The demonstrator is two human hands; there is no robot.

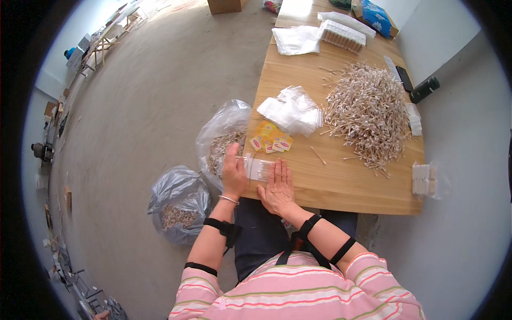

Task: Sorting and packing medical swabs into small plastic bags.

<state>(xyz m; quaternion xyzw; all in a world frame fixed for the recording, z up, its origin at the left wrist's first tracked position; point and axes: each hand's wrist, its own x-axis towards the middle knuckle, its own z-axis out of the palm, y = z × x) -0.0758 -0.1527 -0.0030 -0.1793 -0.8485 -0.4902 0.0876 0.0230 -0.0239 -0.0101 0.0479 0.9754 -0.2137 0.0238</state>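
A small clear plastic bag of cotton swabs [260, 169] lies flat at the table's near left corner. My right hand [278, 186] rests on its right end, palm down with fingers stretched out. At the bag's left end is my left hand [233, 173], turned on edge, its fingers straight and pointing away from me; its palm side is hidden. Just beyond the bag lie several yellow and white printed cards [272, 138]. Behind them sits a loose stack of empty clear bags [292, 111]. A single cotton swab [318, 155] lies to their right.
A large heap of loose cotton swabs [368, 112] covers the table's right side. Packed swab bundles [344, 36] stand at the far end, others [424, 180] at the near right. A dark bottle [424, 89] is by the wall. Two plastic sacks of swabs [226, 120] [181, 194] stand left.
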